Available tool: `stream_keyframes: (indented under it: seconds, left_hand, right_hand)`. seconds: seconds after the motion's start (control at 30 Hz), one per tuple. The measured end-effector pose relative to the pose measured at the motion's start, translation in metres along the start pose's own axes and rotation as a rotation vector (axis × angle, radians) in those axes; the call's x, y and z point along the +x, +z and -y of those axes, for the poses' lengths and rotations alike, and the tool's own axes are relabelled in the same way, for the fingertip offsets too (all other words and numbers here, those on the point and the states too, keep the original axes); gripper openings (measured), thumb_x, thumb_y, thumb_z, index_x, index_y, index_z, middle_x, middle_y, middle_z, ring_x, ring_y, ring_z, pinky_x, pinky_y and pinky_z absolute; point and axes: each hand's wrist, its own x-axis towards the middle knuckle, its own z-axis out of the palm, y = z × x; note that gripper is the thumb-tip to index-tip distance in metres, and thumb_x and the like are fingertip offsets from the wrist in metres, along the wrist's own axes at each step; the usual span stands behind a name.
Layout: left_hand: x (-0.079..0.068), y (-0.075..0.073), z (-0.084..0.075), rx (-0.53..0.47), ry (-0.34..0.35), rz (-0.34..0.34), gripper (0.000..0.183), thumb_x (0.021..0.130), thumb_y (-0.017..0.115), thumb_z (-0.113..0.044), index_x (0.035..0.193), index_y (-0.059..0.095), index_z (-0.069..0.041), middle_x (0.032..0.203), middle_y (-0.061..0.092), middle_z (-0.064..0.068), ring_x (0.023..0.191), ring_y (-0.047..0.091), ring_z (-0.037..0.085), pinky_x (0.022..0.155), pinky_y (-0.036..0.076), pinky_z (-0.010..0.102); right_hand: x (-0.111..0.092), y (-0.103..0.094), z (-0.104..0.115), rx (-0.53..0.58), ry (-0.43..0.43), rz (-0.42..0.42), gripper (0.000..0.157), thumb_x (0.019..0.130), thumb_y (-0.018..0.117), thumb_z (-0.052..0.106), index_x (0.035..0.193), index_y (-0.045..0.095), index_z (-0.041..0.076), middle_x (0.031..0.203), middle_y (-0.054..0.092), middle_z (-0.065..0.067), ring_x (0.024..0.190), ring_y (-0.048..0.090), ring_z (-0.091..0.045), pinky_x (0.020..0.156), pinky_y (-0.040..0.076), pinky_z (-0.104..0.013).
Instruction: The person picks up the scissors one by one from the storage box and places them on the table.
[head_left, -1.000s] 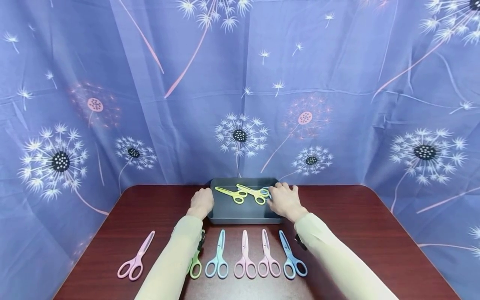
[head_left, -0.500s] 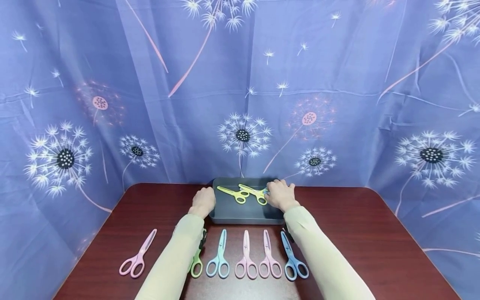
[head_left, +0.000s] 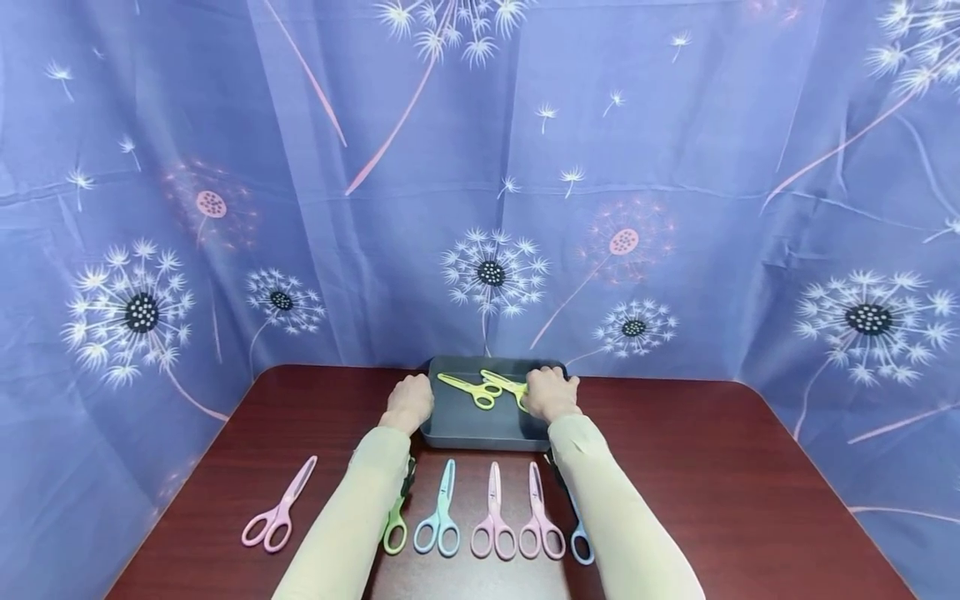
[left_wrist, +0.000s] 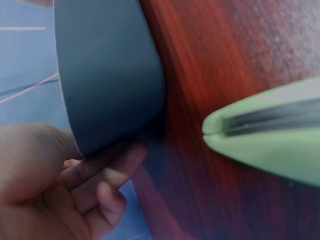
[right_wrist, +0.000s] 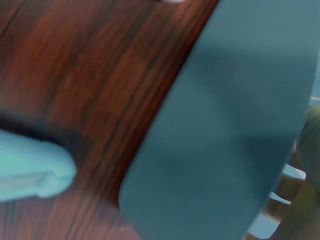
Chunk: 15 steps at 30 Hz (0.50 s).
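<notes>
A shallow, dark grey tray point(head_left: 465, 429) with rounded corners sits midway along the far edge of the desk point(head_left: 712, 475), two yellow scissors point(head_left: 465, 384) inside. The left hand point(head_left: 411, 400) pinches its left end between thumb and fingers; the right hand point(head_left: 551, 392) covers its right end, its fingers' hold impossible to tell. Nearer the person lie pink scissors point(head_left: 493, 527), pale blue scissors point(head_left: 442, 507) and green scissors point(head_left: 395, 523).

A dark grey tray point(head_left: 472, 427) sits far back on the bench point(head_left: 712, 500). Inside lie yellow scissors point(head_left: 472, 388) and another yellow pair point(head_left: 504, 383), tips leftward.
</notes>
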Motion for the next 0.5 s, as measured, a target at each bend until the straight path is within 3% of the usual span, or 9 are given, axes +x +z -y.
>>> stream_keyframes:
  seconds: [0.33, 0.5]
  left_hand:
    - [-0.0005, -0.0006, -0.0013, 0.008, -0.001, 0.014, 0.019, 0.093, 0.056, -0.003, 0.078, 0.067, -0.002, 0.080, 0.065, 0.014, 0.073, 0.063, 0.030, 0.063, 0.051, 0.041]
    - [-0.0003, -0.0026, 0.0004, 0.011, 0.002, -0.003, 0.017, 0.091, 0.057, -0.002, 0.076, 0.066, -0.002, 0.079, 0.064, 0.015, 0.072, 0.064, 0.031, 0.061, 0.051, 0.041]
  right_hand:
    - [0.0010, 0.0043, -0.0002, -0.031, 0.025, -0.016, 0.017, 0.079, 0.071, 0.025, 0.092, 0.070, 0.013, 0.108, 0.063, -0.012, 0.110, 0.049, -0.034, 0.093, 0.026, -0.066]
    - [0.0034, 0.0025, 0.0012, -0.041, 0.021, -0.028, 0.013, 0.078, 0.074, 0.024, 0.085, 0.069, 0.014, 0.105, 0.064, -0.010, 0.107, 0.051, -0.033, 0.091, 0.027, -0.066]
